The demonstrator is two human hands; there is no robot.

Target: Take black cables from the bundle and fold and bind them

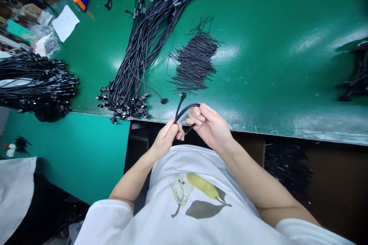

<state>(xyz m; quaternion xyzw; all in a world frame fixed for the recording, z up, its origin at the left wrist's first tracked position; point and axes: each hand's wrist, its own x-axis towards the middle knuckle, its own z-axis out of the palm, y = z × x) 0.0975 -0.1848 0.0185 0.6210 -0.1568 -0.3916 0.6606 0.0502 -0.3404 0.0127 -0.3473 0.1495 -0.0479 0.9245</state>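
The black cable point(188, 106) is a thin, short lead, folded back on itself into a tight arch with its strands running side by side. It is pinched at both feet of the arch, the left hand point(168, 138) closed on one side and the right hand point(209, 124) on the other. Its small angled plug point(182, 95) sticks up free above the bend, and the whole thing hangs in the air just over the near edge of the green table point(273, 65)
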